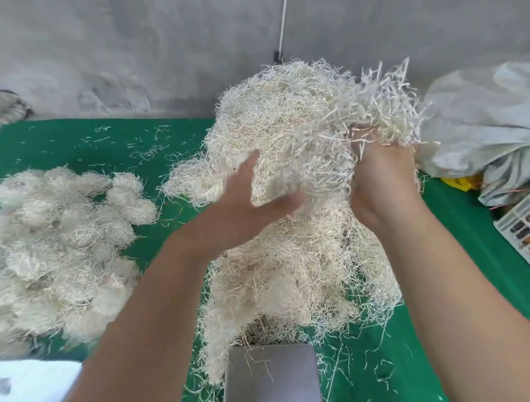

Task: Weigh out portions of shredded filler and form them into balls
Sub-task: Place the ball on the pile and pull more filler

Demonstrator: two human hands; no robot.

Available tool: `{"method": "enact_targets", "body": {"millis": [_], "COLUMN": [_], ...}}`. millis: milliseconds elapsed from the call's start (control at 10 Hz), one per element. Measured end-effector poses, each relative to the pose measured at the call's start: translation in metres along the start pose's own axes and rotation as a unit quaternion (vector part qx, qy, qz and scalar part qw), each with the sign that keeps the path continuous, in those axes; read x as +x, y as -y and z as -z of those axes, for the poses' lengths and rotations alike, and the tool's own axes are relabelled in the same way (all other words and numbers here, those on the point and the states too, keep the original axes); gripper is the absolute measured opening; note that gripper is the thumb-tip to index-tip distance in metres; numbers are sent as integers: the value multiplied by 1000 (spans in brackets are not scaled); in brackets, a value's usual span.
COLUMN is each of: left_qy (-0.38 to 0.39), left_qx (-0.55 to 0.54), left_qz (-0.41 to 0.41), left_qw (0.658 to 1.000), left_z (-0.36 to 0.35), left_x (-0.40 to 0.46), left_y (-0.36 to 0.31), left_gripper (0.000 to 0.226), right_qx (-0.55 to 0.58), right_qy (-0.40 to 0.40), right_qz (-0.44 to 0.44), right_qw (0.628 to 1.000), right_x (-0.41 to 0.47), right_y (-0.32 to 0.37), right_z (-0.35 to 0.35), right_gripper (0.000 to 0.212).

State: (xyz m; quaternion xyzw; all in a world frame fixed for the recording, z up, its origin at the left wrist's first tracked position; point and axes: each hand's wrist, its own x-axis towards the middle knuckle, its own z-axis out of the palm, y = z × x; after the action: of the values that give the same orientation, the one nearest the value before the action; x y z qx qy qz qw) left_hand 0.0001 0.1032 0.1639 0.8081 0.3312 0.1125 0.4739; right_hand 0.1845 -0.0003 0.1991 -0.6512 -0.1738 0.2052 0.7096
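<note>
Green table (170, 150): filler heap (284, 260), finished balls (62, 240), steel scale (271, 380), grey bag (482, 130)

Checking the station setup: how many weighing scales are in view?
1: a steel scale platform at the bottom centre, just below the loose filler pile. Others could be hidden under the filler.

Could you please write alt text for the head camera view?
A person's right hand grips a tuft pulled from a large pile of shredded filler, the open left hand against it. Finished balls lie left on green cloth; a metal scale pan sits nearest.
</note>
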Motion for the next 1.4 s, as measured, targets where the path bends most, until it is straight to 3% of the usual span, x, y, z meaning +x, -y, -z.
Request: {"method": "enact_targets", "body": {"millis": [100,200,300,400,500,600,700,800,900,1000,1100,1200,1300,1400], "left_qy": [104,52,-75,-122,-95,-24,-63,-104,-59,35,58,-8,-34,-115], "left_qx": [-367,-556,-530,-588,-643,-585,-394,-191,-27,33,29,-44,0,101], "left_qz": [6,89,141,127,100,103,102,137,214,212,194,212,212,234], "left_qw": [924,825,833,789,754,804,911,966,975,976,979,976,977,960], "left_z": [-40,-57,-68,-67,-87,-119,-124,-118,-131,-145,-149,-140,-129,-130], "left_x": [-6,-9,-9,-21,-44,-73,-98,-116,-117,-100,-65,-31,-18,-35], "left_y": [-10,-12,6,28,41,57,96,152,198,207,195,177,175,183], "left_gripper": [81,70,56,42,43,40,51,33,20,38,50,35,42,49], "right_qx": [-155,-325,-415,-227,-46,-118,-109,15,-48,-47,-55,-65,-142,-302], "right_qy": [78,224,337,392,261,337,210,69,53,77,109,170,232,269], "right_qz": [34,127,113,40,22,10,-10,-158,-185,-210,-202,-219,-258,-220], "right_qw": [984,910,838,890,964,934,972,985,980,973,972,959,927,888], "right_x": [-28,-52,-56,-61,-80,-125,-141,-139,-145,-162,-181,-188,-189,-192], "right_y": [-11,-43,-62,-61,-79,-113,-145,-166,-184,-198,-205,-219,-234,-241], "right_z": [-11,-16,12,49,64,53,59,79,90,86,80,79,80,83], "right_gripper": [33,18,21,39,51,53,24,16,57,73,63,70,26,22]}}
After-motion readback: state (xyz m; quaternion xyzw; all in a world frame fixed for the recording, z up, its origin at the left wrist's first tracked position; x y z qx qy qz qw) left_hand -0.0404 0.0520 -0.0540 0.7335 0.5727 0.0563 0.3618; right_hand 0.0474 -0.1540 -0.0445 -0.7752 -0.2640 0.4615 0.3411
